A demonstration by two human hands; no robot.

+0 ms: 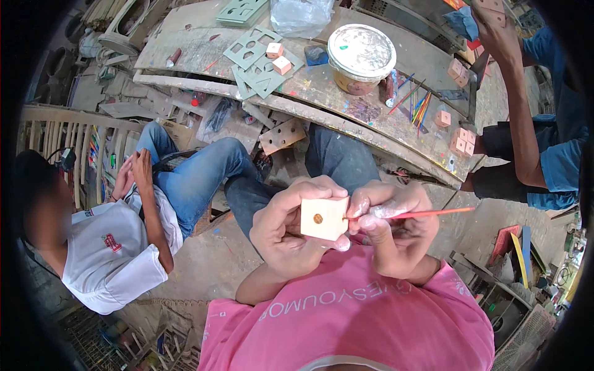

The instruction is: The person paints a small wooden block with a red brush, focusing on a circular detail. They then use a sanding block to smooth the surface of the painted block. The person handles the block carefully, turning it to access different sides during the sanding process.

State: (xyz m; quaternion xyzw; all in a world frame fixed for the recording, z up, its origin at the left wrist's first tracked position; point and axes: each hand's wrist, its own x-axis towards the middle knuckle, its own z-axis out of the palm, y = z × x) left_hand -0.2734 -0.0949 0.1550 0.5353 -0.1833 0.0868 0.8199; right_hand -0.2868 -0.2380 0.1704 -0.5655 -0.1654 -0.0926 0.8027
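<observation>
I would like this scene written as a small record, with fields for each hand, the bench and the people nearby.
Left hand: holds a pale wooden block, round brown spot on one face
Right hand: pinches a thin red stick, its end at or near the block's right side
Bench: lidded bucket, green cutout sheets, wooden cubes, coloured sticks
People nearby: one in white shirt, left; one in blue shirt, right

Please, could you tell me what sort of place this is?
Probably a woodworking workshop: the paint-spattered wooden bench bears green panels with cut-out shapes and a paint-smeared bucket, while the person's left hand holds a pale wooden cube.
</observation>
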